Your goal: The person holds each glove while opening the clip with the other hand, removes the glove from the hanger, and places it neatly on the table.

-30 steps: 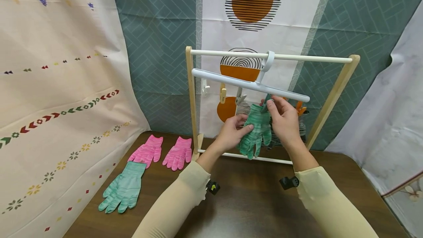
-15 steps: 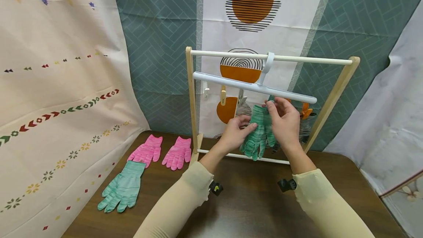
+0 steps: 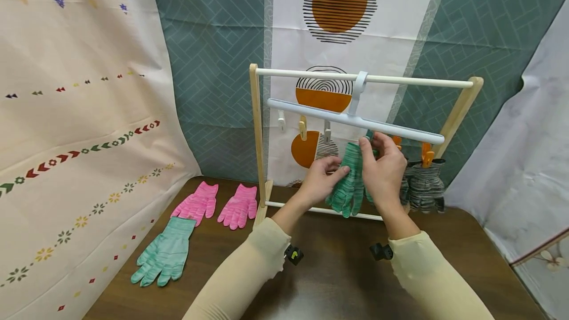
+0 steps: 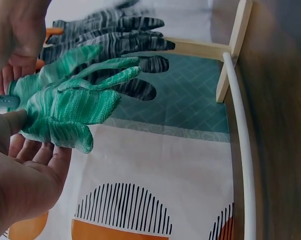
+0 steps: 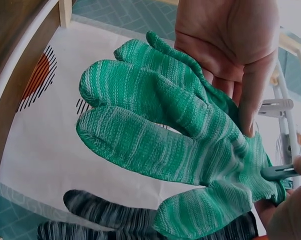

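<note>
My left hand (image 3: 321, 180) pinches a green striped knit glove (image 3: 348, 184) between thumb and fingers, near its cuff. The glove's fingers hang downward below the pale blue hanger (image 3: 320, 112). At the cuff my right hand (image 3: 385, 169) grips a dark green clothespin (image 5: 278, 172), whose tip overlaps the knit in the right wrist view. In the head view the right hand hides most of this clothespin. Dark grey striped gloves (image 3: 426, 186) hang beside it from orange clothespins (image 3: 427, 156).
The hanger hooks over the white top bar of a wooden rack (image 3: 258, 127). White, beige and grey clothespins (image 3: 303, 128) hang on its left half. On the dark table (image 3: 329, 270), at left, lie two pink gloves (image 3: 238, 206) and another green glove (image 3: 165, 251).
The hanger has swung, its right end moving rightward and bringing the dark gloves into fuller view. Both hands have shifted slightly right with the green glove, keeping their grips.
</note>
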`<action>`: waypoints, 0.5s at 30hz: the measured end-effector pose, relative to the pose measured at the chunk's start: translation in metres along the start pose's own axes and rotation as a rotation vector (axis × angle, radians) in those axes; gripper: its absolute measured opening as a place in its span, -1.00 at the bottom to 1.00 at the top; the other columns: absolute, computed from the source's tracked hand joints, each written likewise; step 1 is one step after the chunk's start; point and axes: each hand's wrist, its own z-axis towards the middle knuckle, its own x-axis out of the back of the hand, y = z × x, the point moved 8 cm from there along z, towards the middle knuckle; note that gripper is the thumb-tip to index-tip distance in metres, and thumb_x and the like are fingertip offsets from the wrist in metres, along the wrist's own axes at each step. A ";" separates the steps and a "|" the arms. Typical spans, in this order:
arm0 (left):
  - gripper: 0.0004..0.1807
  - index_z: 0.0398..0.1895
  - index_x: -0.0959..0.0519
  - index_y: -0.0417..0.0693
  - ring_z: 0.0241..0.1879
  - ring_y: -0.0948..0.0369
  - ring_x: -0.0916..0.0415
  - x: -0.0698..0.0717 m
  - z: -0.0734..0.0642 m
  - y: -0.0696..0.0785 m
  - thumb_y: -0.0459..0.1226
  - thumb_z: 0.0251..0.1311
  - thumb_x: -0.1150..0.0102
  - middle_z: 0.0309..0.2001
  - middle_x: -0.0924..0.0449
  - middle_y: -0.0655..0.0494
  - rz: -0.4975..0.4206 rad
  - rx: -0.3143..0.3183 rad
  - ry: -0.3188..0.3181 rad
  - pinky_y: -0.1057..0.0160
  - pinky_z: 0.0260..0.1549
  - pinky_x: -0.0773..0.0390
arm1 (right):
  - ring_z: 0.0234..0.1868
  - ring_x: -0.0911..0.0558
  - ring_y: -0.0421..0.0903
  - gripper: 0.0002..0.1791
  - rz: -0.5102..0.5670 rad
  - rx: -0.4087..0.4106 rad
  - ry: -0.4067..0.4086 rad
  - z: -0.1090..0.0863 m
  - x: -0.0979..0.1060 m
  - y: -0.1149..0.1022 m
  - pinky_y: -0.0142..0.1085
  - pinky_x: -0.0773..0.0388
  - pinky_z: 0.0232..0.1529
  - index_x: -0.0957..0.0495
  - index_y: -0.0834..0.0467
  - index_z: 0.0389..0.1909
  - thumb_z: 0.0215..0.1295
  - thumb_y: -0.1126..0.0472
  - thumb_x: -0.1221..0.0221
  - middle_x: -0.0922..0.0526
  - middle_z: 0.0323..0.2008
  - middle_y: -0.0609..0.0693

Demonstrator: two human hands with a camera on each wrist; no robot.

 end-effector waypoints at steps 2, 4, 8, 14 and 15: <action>-0.67 0.19 -0.64 -0.23 0.01 0.16 -0.72 -0.002 0.001 0.001 -0.19 0.57 -0.21 -0.02 -0.79 -0.02 -0.020 -0.011 -0.005 0.22 0.00 -0.68 | -0.22 -0.71 -0.02 -0.54 -0.011 0.012 0.012 0.000 0.001 -0.001 -0.46 -0.38 -0.40 -0.63 0.33 0.23 0.55 0.06 -0.28 -0.78 -0.02 0.22; -0.70 0.16 -0.66 -0.22 -0.03 0.19 -0.73 -0.004 0.002 0.001 -0.21 0.57 -0.21 -0.04 -0.80 -0.01 -0.041 -0.018 -0.012 0.25 -0.05 -0.69 | -0.20 -0.73 0.04 -0.54 -0.018 0.023 0.023 0.000 0.002 -0.001 -0.46 -0.37 -0.41 -0.62 0.35 0.23 0.55 0.07 -0.28 -0.77 -0.02 0.25; -0.72 0.12 -0.67 -0.22 -0.08 0.25 -0.73 -0.007 0.003 -0.001 -0.21 0.55 -0.23 -0.07 -0.81 0.04 -0.061 -0.009 -0.010 0.27 -0.11 -0.70 | -0.16 -0.76 0.11 -0.54 -0.020 0.032 0.044 0.000 0.005 0.001 -0.50 -0.38 -0.36 -0.63 0.36 0.22 0.54 0.08 -0.30 -0.78 -0.02 0.26; -0.74 0.10 -0.67 -0.20 -0.14 0.27 -0.73 -0.010 0.002 -0.001 -0.21 0.55 -0.23 -0.10 -0.82 0.04 -0.059 0.008 -0.009 0.29 -0.14 -0.69 | -0.09 -0.78 0.10 -0.54 -0.013 0.040 0.069 0.004 0.009 0.004 -0.52 -0.44 -0.27 -0.66 0.35 0.20 0.51 0.08 -0.33 -0.79 -0.02 0.24; -0.75 0.09 -0.67 -0.20 -0.14 0.26 -0.73 -0.011 0.002 -0.001 -0.22 0.55 -0.23 -0.10 -0.82 0.03 -0.063 0.009 -0.009 0.30 -0.14 -0.69 | -0.08 -0.79 0.10 -0.55 -0.011 0.041 0.074 0.004 0.010 0.004 -0.54 -0.45 -0.25 -0.66 0.35 0.20 0.51 0.09 -0.34 -0.79 -0.02 0.24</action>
